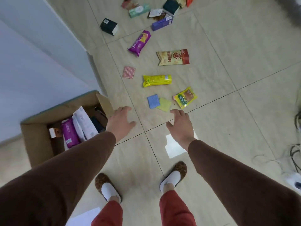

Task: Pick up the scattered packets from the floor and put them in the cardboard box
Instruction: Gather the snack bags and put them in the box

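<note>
Both hands (121,122) empty; yellow packet (157,80) lies flat.

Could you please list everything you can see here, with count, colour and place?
cardboard box: one, brown, left by the wall, holding packets
purple biscuit packet: one, floor, upper middle
chip packet: one, cream and red, right of it
yellow packet: one, floor centre
pink square packet: one, left of the yellow
blue square packet: one, touching a green one
left hand: open, beside the box
right hand: open, near the blue packet
</note>
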Action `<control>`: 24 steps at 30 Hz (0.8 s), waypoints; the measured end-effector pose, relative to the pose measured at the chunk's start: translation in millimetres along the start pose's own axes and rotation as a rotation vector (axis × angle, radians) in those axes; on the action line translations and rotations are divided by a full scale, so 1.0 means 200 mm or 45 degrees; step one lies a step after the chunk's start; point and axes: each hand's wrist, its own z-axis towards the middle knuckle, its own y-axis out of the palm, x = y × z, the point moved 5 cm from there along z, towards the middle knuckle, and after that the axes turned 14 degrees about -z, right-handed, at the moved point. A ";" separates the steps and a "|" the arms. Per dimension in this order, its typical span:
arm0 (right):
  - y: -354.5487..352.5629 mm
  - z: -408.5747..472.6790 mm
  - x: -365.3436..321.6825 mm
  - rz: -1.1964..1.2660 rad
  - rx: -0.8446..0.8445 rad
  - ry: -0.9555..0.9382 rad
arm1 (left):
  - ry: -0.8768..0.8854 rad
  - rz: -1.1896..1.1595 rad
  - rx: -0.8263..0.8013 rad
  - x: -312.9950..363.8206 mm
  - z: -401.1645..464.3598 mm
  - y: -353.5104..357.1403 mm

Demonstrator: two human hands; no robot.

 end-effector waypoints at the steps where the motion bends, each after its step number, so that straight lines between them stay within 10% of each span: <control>1: -0.05 0.02 0.11 0.004 0.001 0.014 | 0.002 0.003 -0.003 0.09 0.02 0.06; 24: -1.01 1.34 1.28 -0.026 -0.003 0.026 | 0.057 0.012 -0.046 1.61 1.20 0.69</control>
